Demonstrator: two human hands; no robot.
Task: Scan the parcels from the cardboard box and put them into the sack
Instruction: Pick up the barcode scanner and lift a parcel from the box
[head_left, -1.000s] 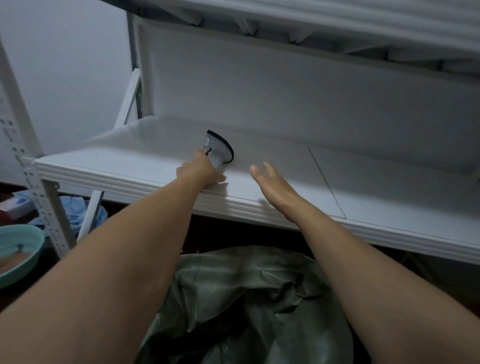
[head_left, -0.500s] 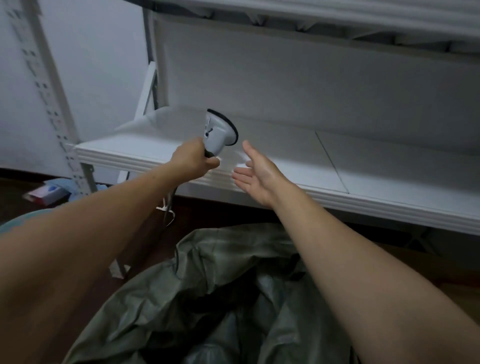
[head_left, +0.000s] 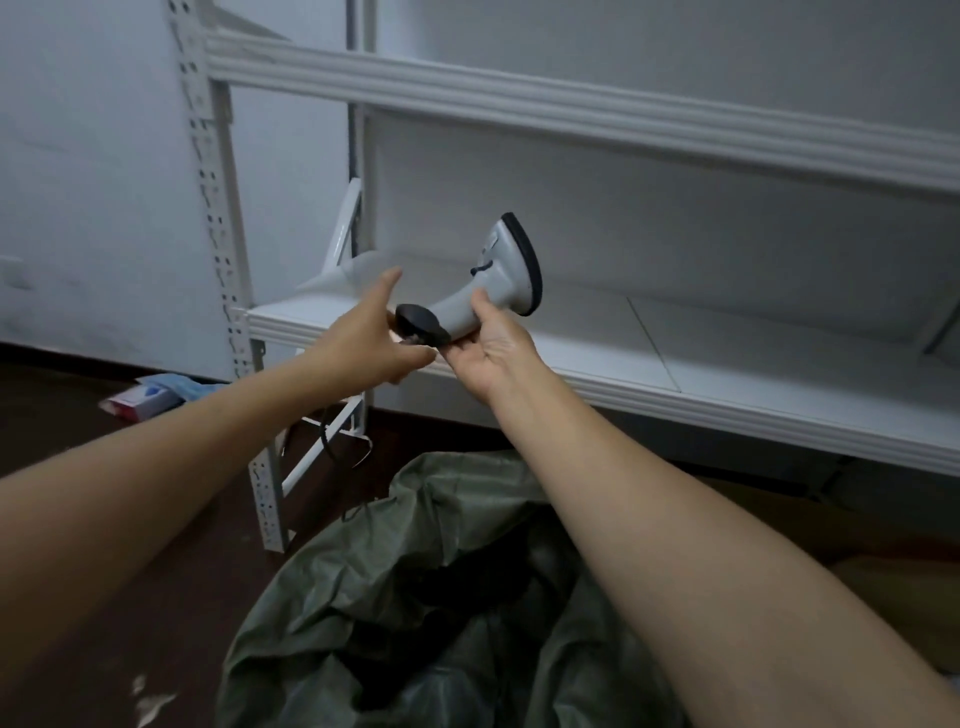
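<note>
Just in front of the white metal shelf (head_left: 727, 374), the person's right hand (head_left: 488, 348) gripped the curved handle of the pale grey handheld barcode scanner (head_left: 498, 275), fingers and thumb curled round it and its black-rimmed head tilted up. The left hand (head_left: 363, 338) was at the scanner's black butt end, fingers spread and holding nothing. Below both forearms, the crumpled olive-green sack (head_left: 415, 597) sat open-mouthed on the dark floor (head_left: 130, 519).
</note>
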